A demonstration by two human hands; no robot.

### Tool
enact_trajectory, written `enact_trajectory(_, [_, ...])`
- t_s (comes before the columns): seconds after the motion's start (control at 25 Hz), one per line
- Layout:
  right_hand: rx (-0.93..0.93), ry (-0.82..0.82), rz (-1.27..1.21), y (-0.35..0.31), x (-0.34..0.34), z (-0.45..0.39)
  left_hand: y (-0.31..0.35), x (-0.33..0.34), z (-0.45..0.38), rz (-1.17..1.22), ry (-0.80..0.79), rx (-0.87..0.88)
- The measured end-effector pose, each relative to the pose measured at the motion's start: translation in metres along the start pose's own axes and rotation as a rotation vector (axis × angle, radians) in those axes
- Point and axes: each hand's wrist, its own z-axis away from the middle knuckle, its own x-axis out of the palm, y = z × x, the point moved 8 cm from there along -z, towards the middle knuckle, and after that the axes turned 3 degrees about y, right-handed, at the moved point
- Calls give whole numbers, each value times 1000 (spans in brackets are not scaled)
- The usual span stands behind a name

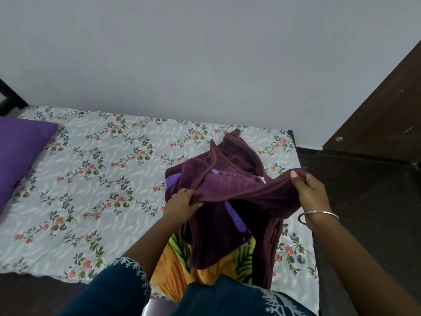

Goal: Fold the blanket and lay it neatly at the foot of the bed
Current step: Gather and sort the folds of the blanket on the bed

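A dark maroon fleece blanket point(230, 179) with brown edging and purple patches lies bunched at the right end of the bed point(95, 179), which wears a pale floral sheet. My left hand point(182, 206) grips the blanket's hemmed edge near the middle. My right hand point(309, 190) pinches the same edge farther right, with a metal bangle on the wrist. The edge is stretched between both hands, lifted a little off the bed. Part of the blanket hangs down over the near side, partly covering a yellow and green patterned cloth point(173, 265).
A purple pillow point(18, 156) lies at the left end of the bed. A plain wall point(205, 53) runs behind the bed. A dark wooden door or cupboard point(382, 115) stands at the right, above dark floor point(364, 201).
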Motion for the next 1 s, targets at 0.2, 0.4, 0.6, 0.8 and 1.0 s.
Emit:
enact_trajectory(0.2, [-267,-56,441,-10,14,-2,49,-21,0,128,161,43])
enact_trajectory(0.4, [-513,-516,873,5,99,33,135,-40,9,298,244,286])
enact_trajectory(0.6, [-543,-544,1053,12,113,17,122,-27,7,530,74,267])
enact_trajectory(0.8, [-376,-506,792,30,89,13,55,2,12,515,54,-68])
enact_trajectory(1.0, [-347,-541,676,33,91,30,32,21,5,402,82,-251])
